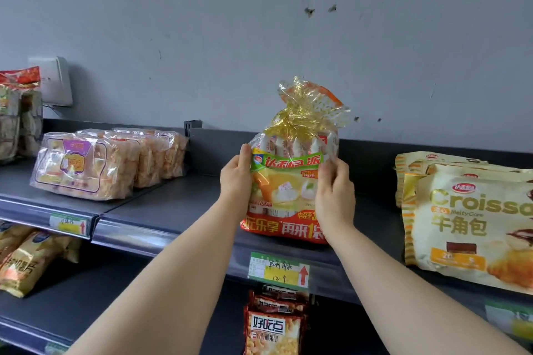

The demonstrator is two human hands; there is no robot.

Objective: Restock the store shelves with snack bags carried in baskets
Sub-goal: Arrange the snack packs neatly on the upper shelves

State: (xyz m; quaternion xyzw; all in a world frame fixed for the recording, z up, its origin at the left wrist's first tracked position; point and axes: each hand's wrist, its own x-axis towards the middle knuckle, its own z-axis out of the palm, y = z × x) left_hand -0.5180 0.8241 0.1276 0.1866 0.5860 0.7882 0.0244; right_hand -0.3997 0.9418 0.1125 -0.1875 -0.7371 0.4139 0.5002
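A tall snack bag (285,190) with a green, yellow and red front and a gold-tied crinkled top stands upright on the dark top shelf (173,210), near its front edge. My left hand (235,179) grips the bag's left side, thumb on the front. My right hand (334,196) grips its right side, fingers curled round the edge. No basket is in view.
Clear packs of pastries (86,167) lie at the left of the shelf; cream croissant bags (467,219) are stacked at the right. A price tag (278,269) hangs on the shelf rail below the bag. Red snack bags (274,326) and golden bags (26,259) fill the lower shelf.
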